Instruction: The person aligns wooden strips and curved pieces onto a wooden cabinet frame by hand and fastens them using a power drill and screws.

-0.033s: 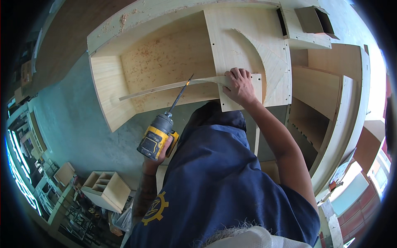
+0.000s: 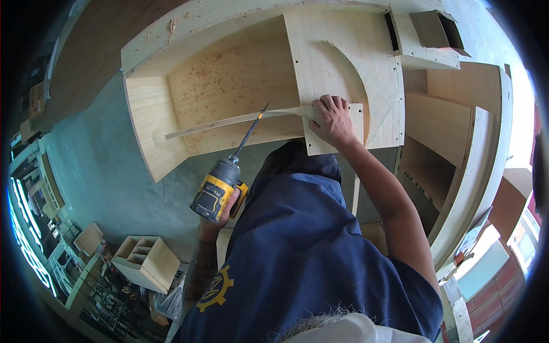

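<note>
My left hand is wrapped round the grip of a yellow and black cordless drill. Its long, thin bit points up and away, and the tip lies in line with a narrow wooden strip; whether they touch I cannot tell. That strip runs across the open pale wood cabinet. My right hand is closed over the strip's right end, fingers curled over the top. Under this hand sits a small board with dark holes near its edges. The ends of my right fingers are partly hidden.
A wide panel covers the cabinet's right part, with a curved-edged wooden piece on it. An open cardboard box stands at the far right. More cabinets line the right. A small compartmented wooden box is at lower left.
</note>
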Available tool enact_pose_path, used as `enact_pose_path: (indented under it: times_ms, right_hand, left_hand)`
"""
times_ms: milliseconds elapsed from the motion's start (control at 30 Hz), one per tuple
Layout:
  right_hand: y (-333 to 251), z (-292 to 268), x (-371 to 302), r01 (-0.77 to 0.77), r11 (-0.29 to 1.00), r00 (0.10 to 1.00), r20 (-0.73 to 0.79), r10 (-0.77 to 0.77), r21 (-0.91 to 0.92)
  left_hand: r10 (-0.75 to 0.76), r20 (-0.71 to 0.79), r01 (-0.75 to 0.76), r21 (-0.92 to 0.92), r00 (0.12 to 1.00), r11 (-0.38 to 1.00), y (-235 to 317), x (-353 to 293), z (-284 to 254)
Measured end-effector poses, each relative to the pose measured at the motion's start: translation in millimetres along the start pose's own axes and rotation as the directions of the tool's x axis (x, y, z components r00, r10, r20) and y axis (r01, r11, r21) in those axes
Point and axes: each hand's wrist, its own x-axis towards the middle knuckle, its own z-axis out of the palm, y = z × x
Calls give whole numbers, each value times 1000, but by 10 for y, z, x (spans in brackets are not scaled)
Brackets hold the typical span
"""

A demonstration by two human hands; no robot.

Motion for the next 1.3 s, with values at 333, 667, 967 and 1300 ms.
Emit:
enact_pose_path:
  times_ms: [333, 667, 967, 1300]
  right_hand:
    - [-81, 25, 46, -7, 999, 1000, 2, 7, -53]
    - [-290, 103, 91, -50, 989, 999, -21, 48, -137]
    - [-358, 89, 166, -50, 983, 999, 3, 51, -179]
    - [-327, 63, 91, -32, 986, 999, -9, 31, -161]
  left_hand:
    - [-11, -54, 11, 3, 998, 1000, -21, 51, 23]
    - [-8, -45, 9, 14, 999, 1000, 116, 70, 17]
    - [58, -39, -54, 98, 998, 994, -24, 14, 99]
    - [11, -37, -9, 56, 999, 998, 34, 22, 54]
